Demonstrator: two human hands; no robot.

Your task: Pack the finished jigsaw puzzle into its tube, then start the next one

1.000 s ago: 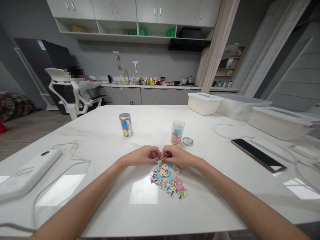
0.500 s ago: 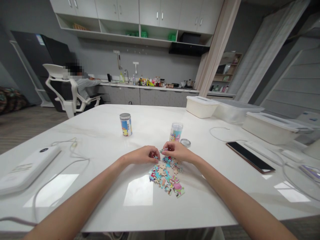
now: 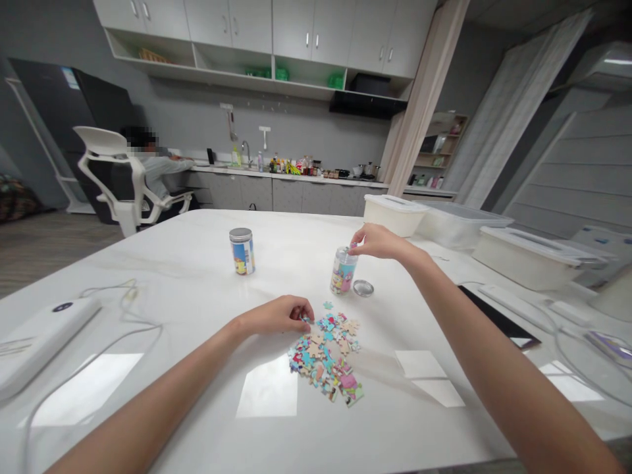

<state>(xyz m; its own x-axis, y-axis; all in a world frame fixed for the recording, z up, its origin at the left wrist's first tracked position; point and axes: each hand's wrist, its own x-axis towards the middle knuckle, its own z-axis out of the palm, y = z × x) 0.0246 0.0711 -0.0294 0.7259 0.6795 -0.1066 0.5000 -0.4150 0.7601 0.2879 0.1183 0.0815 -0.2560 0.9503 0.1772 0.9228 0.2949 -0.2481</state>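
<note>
Head view, far left first: what lies there?
A white device (image 3: 34, 339) with its cable (image 3: 123, 296) on the white table (image 3: 197, 263). Beyond the table's ten o'clock corner, a person (image 3: 155, 170) sits in a white chair (image 3: 106, 171), as before.
And the left hand?
The left hand (image 3: 276, 316) rests at the nine o'clock edge of the puzzle pieces (image 3: 326, 355). Its fingers are curled under, tips against the pieces. Whether they grip one, I cannot tell. It sits much where it was half a second ago.
The pieces themselves?
A loose heap in the middle of the table, with one teal piece (image 3: 326, 305) apart at twelve o'clock. A closed jar (image 3: 241, 251) stands well off at eleven o'clock.
What has changed?
The right hand (image 3: 378, 241). Half a second ago it was down at the heap, almost touching the left. Now it is up at one o'clock, over the mouth of the open jar (image 3: 343, 270), fingertips pinched together at the rim. What is between them is too small to make out.
Further right?
The lid (image 3: 363, 288) lies flat just beside the open jar, at its four o'clock. White storage boxes (image 3: 395, 214) stand behind, and a dark phone (image 3: 508, 326) lies partly hidden by the right forearm.
</note>
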